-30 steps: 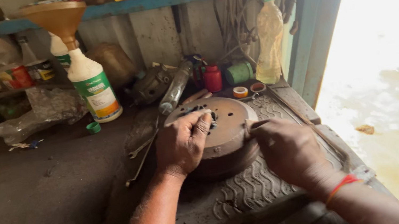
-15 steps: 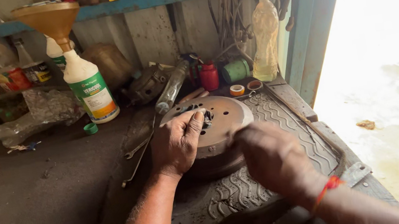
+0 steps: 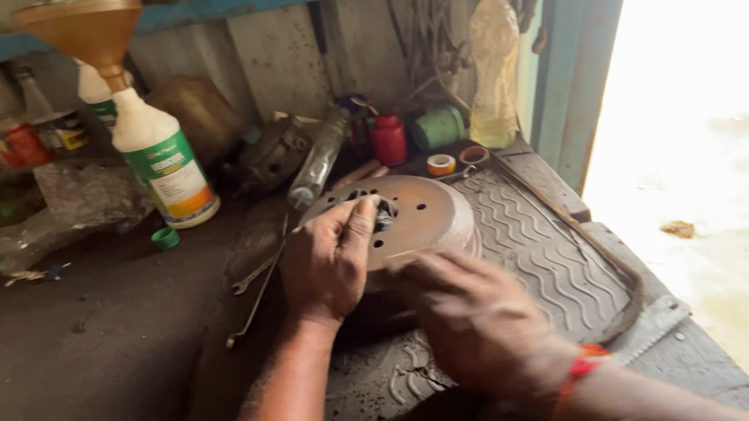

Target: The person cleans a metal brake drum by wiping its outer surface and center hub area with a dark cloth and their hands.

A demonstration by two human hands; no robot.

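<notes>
Item: a round, rusty-brown metal drum with a ring of holes in its flat face point(image 3: 417, 219), set face-up on a dark rubber mat with a wavy moulded pattern point(image 3: 546, 263) at the right end of a grimy workbench point(image 3: 66, 364). The left hand point(image 3: 328, 264) is laid over the drum's near-left rim, fingers curled and pressing at the cluster of holes round the hub; it is clamped on the drum and not open. The right hand point(image 3: 474, 321) is held low against the drum's near wall, knuckles upward; whether it is closed on a small tool or only pressed to the metal cannot be told, the fingers being hidden. A red cord bracelet point(image 3: 578, 367) is worn at that wrist. Just left of the left hand a slim metal spanner point(image 3: 254, 279) is lying. Beyond the fingertips are found a white spray bottle with a green label point(image 3: 163, 160), a small red bottle point(image 3: 389, 140), a green tape roll point(image 3: 437, 129) and a pale plastic bottle of yellowish liquid point(image 3: 488, 70). Hazards, as judged: the drum could slide on the mat if the steadying pressure is slackened, and fingertips in the hub holes could be pinched or scraped on rusted edges.
</notes>
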